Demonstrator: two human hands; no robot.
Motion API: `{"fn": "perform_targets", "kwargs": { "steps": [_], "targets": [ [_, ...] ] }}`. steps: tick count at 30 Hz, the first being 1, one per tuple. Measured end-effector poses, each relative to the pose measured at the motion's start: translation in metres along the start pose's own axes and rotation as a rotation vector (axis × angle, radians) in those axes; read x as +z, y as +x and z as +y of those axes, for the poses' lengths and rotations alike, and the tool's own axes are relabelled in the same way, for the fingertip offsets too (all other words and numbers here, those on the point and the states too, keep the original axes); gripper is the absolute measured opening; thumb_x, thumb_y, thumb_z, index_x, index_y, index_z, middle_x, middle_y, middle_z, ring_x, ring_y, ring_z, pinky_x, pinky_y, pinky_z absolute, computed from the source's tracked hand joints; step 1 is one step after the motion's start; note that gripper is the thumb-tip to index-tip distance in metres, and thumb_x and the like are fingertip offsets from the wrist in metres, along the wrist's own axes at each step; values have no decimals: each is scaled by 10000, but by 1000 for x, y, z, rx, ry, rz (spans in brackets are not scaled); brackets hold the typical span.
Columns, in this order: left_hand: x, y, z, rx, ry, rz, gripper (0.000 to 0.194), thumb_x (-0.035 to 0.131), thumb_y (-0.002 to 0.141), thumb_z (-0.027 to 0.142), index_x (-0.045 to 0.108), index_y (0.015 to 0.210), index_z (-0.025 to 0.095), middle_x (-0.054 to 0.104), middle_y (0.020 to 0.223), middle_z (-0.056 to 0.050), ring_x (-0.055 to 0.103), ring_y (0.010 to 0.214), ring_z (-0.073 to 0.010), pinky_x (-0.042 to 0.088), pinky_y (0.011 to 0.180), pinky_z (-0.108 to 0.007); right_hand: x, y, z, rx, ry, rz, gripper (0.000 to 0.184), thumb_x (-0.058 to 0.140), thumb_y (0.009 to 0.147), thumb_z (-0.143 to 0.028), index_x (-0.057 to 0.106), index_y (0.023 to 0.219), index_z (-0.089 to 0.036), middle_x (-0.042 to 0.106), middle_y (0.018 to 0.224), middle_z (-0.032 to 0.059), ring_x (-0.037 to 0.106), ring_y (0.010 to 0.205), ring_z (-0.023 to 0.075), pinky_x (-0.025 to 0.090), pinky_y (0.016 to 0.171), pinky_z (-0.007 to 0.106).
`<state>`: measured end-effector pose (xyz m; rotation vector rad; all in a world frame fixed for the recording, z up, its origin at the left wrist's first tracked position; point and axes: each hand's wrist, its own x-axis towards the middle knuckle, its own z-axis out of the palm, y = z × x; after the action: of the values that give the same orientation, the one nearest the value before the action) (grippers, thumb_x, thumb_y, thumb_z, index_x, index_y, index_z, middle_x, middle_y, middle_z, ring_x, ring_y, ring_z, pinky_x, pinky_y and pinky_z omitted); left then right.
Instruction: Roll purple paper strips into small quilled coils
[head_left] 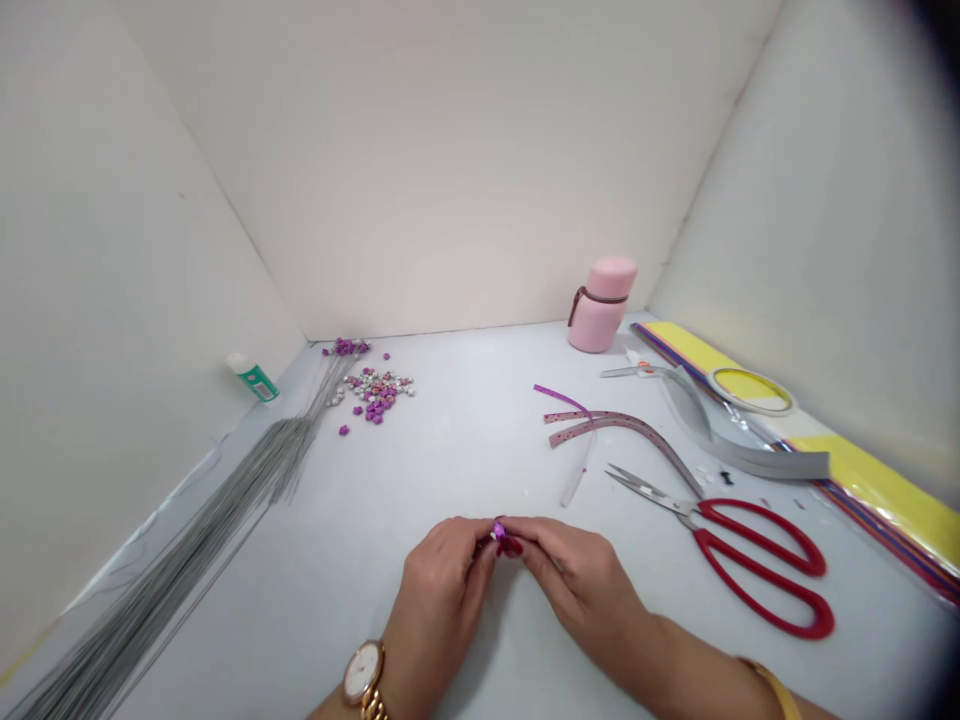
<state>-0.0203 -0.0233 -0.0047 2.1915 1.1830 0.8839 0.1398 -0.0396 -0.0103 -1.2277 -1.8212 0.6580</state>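
Small glossy purple strip (499, 531), tightly curled, pinched between the fingertips of left hand (439, 590) and right hand (577, 570), both curved inward, over white bench (465, 470). Nearby: red-handled steel scissors (757, 560), bundle of thin gray wires (202, 530), heap of purple-and-silver paper stars (375, 393). White walls (442, 170).

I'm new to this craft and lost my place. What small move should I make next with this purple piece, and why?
Probably turn the small purple piece slightly between the left hand and right hand: both pinch it, and it looks less finished than the puffy purple and silver paper stars lying ahead, though it's too small to be sure.
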Motion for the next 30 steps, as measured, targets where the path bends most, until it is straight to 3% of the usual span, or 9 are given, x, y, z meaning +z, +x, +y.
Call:
{"fn": "perform_targets", "kwargs": {
  "steps": [6,11,17,25,30],
  "targets": [
    [2,-1,-3,35,-15,13,189,453,832,111,576,951,191,662,835,-40,602,762,-156,476,697,-270,-1,4,-4,324,319,-64,226,421,871,-312,579,786,-176,602,643,-2,555,606,123,458,586,224],
    [0,0,-1,-50,-141,40,159,511,801,131,603,922,175,675,820,-48,621,734,-156,494,673,-255,1,7,-4,480,557,-97,260,460,846,-350,552,707,-151,580,597,-3,532,562,106,431,546,211],
    [-1,3,2,-137,-433,24,141,530,798,153,656,858,180,661,766,-40,617,707,-143,494,642,-235,2,2,-4,414,561,-69,224,478,840,-347,590,875,-157,591,658,7,529,613,121,432,580,235],
    [3,7,6,-450,-860,43,68,634,712,195,661,677,144,622,647,-17,586,629,-142,478,622,-253,2,3,-8,433,600,-86,220,495,828,-347,579,778,-150,590,637,9,544,611,122,437,576,230],
    [3,9,9,-514,-1075,-34,117,624,727,195,636,628,134,599,605,-2,552,617,-125,448,647,-258,1,2,-8,289,517,-92,190,461,851,-318,560,786,-169,566,652,0,544,628,124,440,604,238]
  ]
}}
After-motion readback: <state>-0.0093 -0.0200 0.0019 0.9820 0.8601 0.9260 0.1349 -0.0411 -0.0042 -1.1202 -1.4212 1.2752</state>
